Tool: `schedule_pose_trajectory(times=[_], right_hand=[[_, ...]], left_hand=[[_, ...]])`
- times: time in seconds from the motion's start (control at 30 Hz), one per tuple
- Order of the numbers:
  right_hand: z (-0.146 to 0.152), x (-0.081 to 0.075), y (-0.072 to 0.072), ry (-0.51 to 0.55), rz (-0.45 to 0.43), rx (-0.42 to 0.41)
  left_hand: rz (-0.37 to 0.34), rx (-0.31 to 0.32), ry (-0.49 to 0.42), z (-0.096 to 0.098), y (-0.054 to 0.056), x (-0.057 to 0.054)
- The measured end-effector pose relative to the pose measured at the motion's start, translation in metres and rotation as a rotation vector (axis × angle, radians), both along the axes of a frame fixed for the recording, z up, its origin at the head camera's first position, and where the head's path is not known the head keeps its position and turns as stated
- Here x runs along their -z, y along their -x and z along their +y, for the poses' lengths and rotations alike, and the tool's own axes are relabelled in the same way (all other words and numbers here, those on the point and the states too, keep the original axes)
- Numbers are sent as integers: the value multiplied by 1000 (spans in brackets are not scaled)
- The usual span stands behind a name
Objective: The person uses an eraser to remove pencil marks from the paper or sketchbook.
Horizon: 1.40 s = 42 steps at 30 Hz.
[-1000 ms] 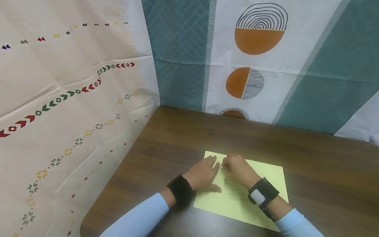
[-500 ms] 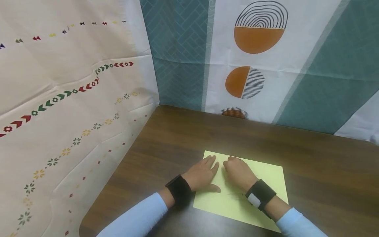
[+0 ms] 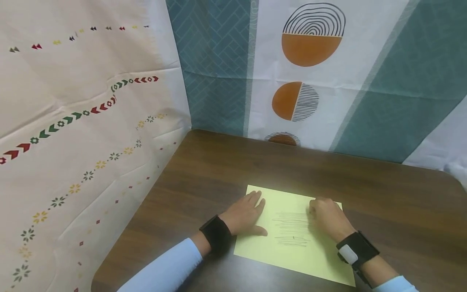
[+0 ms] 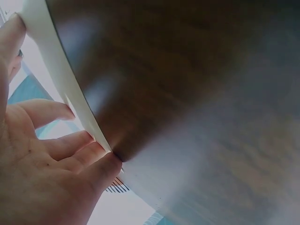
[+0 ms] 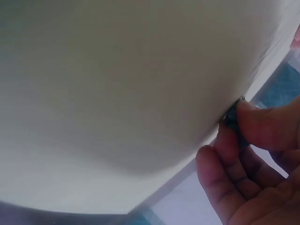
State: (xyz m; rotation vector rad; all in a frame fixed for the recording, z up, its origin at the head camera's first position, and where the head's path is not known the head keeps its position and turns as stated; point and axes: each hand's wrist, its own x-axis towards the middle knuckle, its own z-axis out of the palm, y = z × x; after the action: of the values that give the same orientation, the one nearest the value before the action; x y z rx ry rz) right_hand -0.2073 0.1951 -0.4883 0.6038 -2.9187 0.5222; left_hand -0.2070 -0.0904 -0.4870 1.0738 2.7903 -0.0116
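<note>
A pale yellow sheet of paper [image 3: 303, 263] lies on the wooden table, with several thin grey lines [image 3: 291, 229] across its middle. My left hand [image 3: 242, 215] rests on the sheet's left side, fingers spread and thumb out. Toward the upper right of the sheet, my right hand [image 3: 330, 217] bends over the paper. In the right wrist view, its thumb and fingers pinch a small dark piece [image 5: 232, 118] with a shiny tip against the sheet; what kind of thing this is I cannot tell. The head view hides that piece behind the hand.
The brown wooden table [image 3: 219, 162] extends around the paper, its left edge slanting toward me. A cream patterned cloth [image 3: 91, 134] hangs along the left. Behind the table hangs a teal and white cloth [image 3: 226, 89] with orange half circles.
My right hand has moved rightward over the sheet, away from my left hand, uncovering the grey lines. My left hand stays on the paper. The head view has shifted slightly.
</note>
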Motion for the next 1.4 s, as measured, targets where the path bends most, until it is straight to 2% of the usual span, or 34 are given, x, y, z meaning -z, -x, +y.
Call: schedule_pose_trajectory(times=[0.23,0.63,0.87,1.07,1.4], right_hand=[[1,1,-1,19,-14,10],[-7,-8,3,-48,-5,-46],[-13,-14,4,30,-13,-72],[-35,-21,1,52,25,-142],[-79,-21,3,61,0,-220]], left_hand=[[7,2,-4,1,2,3],[32,9,-6,-2,2,3],[48,30,0,-2,1,4],[90,49,9,-4,-1,5],[96,54,8,-7,-2,3]])
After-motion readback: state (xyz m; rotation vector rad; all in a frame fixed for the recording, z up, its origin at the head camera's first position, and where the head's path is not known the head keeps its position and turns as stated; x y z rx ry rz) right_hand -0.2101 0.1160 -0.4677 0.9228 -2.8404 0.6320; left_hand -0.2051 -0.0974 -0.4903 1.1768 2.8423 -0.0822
